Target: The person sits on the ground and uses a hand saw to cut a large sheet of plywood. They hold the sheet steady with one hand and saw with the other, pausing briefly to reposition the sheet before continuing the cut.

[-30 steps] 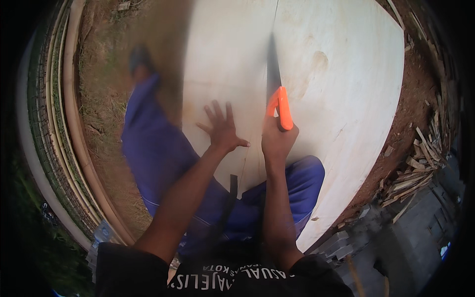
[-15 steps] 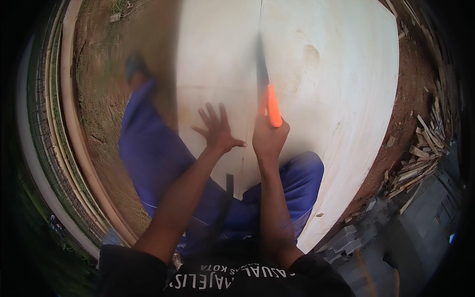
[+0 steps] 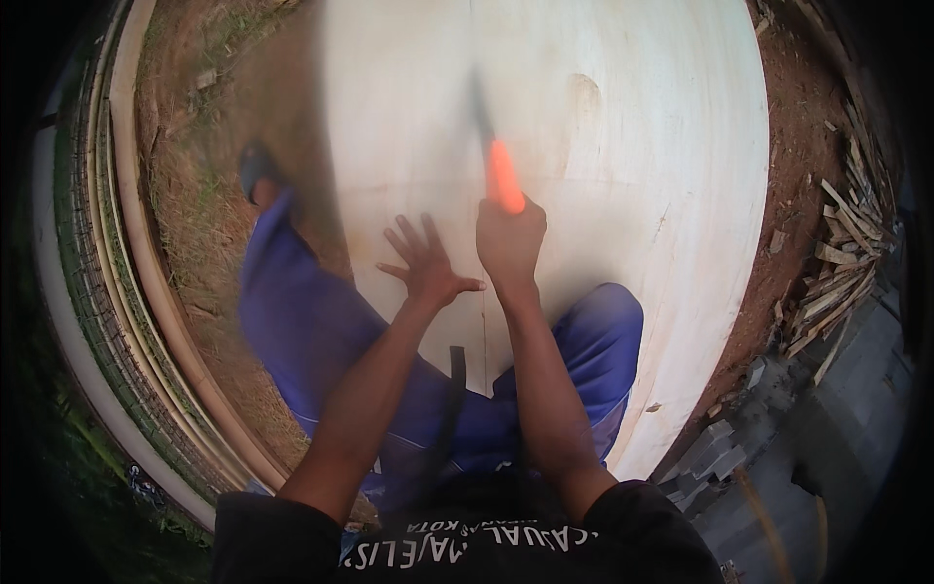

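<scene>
Just above centre, we see the right hand (image 3: pixel 511 243) wrapped round the orange-handled saw (image 3: pixel 506 180), blade (image 3: pixel 480 107) too blurred to trace; left of centre, the left hand (image 3: pixel 430 276) splays empty on the top-cropped board (image 3: pixel 671 195).

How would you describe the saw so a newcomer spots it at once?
Find the big pale board across the middle. Over it, the right hand grips the saw, right of the spread left hand. Unlike anything nearby, its handle is bright orange.

Pale, stained board (image 3: pixel 671 224); left grip (image 3: pixel 428 275) spread flat on it.
</scene>
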`<state>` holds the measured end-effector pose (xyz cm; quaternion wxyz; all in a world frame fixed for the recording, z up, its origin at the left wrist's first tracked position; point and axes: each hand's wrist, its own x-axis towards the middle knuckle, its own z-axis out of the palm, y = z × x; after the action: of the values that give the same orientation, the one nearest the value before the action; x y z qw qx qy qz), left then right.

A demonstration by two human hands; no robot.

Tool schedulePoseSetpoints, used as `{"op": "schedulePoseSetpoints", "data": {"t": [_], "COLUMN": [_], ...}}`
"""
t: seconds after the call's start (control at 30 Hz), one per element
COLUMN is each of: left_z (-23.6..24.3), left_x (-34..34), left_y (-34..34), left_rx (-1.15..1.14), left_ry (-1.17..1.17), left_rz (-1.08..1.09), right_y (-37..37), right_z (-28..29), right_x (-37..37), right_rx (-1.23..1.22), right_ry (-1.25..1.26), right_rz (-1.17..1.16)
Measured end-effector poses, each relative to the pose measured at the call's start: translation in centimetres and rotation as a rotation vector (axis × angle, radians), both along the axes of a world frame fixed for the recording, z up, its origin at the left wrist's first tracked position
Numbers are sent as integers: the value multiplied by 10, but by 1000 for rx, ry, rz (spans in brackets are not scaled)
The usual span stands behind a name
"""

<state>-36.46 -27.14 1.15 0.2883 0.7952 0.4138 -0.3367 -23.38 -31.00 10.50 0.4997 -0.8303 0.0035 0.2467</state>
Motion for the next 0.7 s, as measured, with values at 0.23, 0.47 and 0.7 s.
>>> {"op": "schedulePoseSetpoints", "data": {"t": [0.23,0.47,0.7], "left_z": [-20,-10,-10], "left_x": [-9,-7,-2], "left_y": [-1,5,2], "left_rx": [68,-19,40], "left_ry": [-27,-3,-23], "left_rz": [55,-22,32], "right_y": [-21,-23,-7], "right_z": [22,15,2], "right_x": [-37,-35,-21], "right_rx": [-26,6,-80], "right_ry": [-13,59,-18], "right_rz": [61,-8,66]}}
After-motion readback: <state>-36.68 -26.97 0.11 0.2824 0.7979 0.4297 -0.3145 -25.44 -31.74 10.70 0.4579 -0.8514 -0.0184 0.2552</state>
